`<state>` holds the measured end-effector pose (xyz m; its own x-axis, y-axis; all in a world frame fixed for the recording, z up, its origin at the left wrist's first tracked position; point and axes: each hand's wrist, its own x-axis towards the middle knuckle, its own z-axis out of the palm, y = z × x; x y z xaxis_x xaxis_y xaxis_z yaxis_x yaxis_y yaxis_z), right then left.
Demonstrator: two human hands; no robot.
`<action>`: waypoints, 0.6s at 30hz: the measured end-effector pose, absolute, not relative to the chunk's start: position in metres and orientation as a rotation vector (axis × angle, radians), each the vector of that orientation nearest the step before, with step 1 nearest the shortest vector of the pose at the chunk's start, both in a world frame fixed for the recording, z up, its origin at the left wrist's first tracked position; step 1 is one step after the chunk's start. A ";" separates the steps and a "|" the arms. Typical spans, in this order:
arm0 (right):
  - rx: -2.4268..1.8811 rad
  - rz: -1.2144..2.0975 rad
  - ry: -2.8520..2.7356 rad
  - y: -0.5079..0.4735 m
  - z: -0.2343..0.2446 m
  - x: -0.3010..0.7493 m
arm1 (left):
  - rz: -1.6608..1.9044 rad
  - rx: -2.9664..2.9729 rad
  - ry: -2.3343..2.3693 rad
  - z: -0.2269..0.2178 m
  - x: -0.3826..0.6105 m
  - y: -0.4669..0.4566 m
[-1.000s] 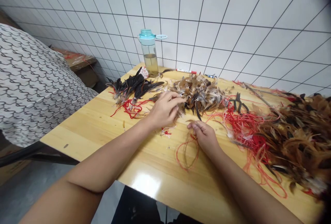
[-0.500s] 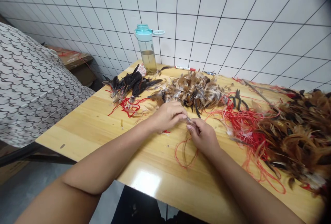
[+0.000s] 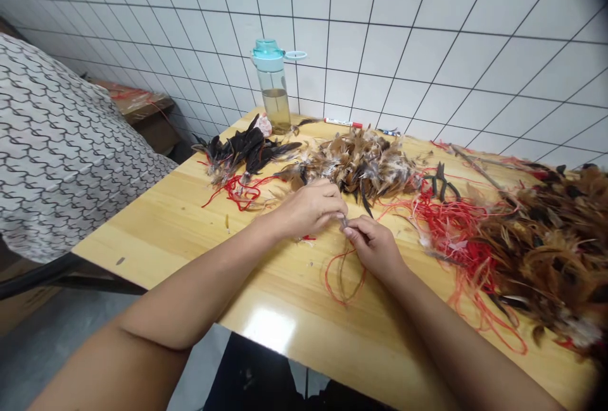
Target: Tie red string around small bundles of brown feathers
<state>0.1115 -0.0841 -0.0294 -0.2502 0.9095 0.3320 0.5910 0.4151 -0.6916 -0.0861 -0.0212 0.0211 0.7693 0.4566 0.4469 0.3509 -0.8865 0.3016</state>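
Over the middle of the table, my left hand (image 3: 314, 208) and my right hand (image 3: 379, 247) meet at the fingertips. Both pinch at a small greyish piece (image 3: 344, 223), which looks like the base of a feather; the fingers hide most of it. A thin red cord (image 3: 327, 284) hangs in a loop below my right fingers and touches the tabletop. Just beyond my hands lies a heap of brown and white feathers (image 3: 365, 164). Black feathers (image 3: 249, 148) tied with red cord lie to the left of it.
Tangled red cords (image 3: 446, 227) and a large brown feather pile (image 3: 555, 252) cover the wooden table's (image 3: 156, 246) right side. Black-handled pliers (image 3: 441, 183) lie near them. A water bottle (image 3: 275, 91) and a red marker (image 3: 342, 123) are by the tiled wall. Patterned cloth (image 3: 71, 151) is at left.
My left fingertips have shifted slightly, pinching lower on the small piece beside my right thumb. The whole view has moved a little; the items on the table stay in place.
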 end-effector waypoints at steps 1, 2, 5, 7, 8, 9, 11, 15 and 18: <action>-1.267 0.559 -1.974 -0.084 -0.030 0.112 | 0.777 2.765 0.634 0.021 -0.085 -0.022; -1.266 0.553 -1.982 -0.083 -0.031 0.112 | 0.787 2.761 0.625 0.021 -0.084 -0.023; -1.296 0.572 -1.921 -0.081 -0.031 0.112 | 0.911 2.718 0.616 0.022 -0.081 -0.024; -1.339 0.641 -1.810 -0.080 -0.030 0.113 | 1.069 2.666 0.704 0.022 -0.083 -0.021; -1.360 0.690 -1.739 -0.080 -0.028 0.113 | 1.155 2.634 0.787 0.021 -0.085 -0.018; -1.376 0.741 -1.664 -0.080 -0.027 0.113 | 1.228 2.605 0.881 0.020 -0.088 -0.015; -1.398 0.824 -1.527 -0.079 -0.024 0.114 | 1.284 2.580 1.046 0.016 -0.095 -0.006; -1.408 0.910 -1.351 -0.078 -0.021 0.115 | 1.137 2.668 1.117 0.006 -0.101 0.005; -1.400 0.933 -1.316 -0.077 -0.023 0.115 | 1.050 2.754 1.031 0.001 -0.094 0.001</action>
